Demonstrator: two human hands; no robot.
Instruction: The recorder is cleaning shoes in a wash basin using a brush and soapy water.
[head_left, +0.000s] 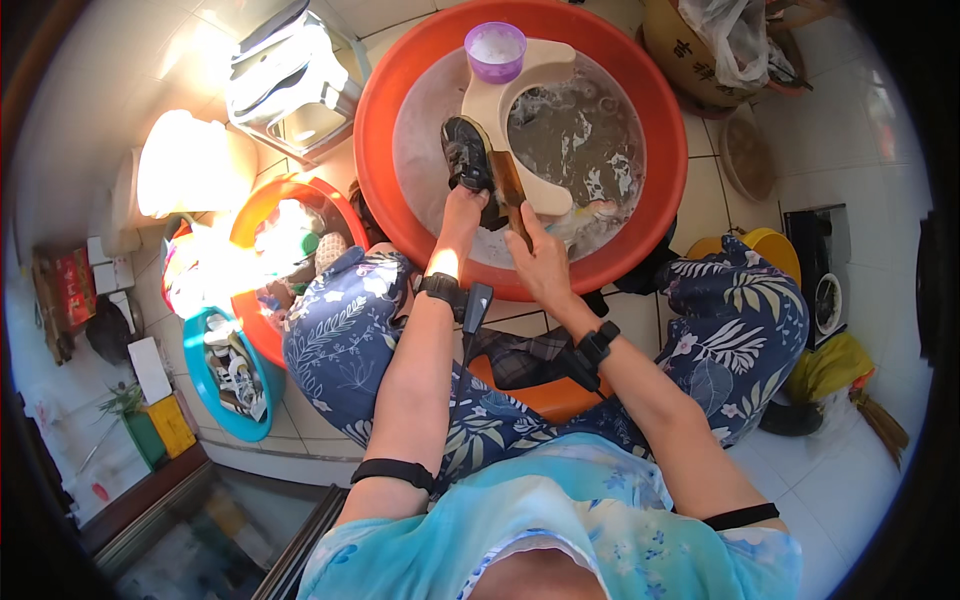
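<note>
A large red plastic basin of soapy water stands before me, with a cream crescent-shaped board in it. My left hand grips a black shoe at its heel end, over the board's left edge. In my right hand is a wooden-backed brush, held by its handle close against the shoe's right side. A purple cup with whitish contents sits on the upper part of the board. Light-coloured material lies partly in the water below the board.
At left stand a smaller red basin with mixed items and a turquoise basin holding shoes. A metal-framed stool or rack is at upper left. A large pot and a round shallow container stand at right.
</note>
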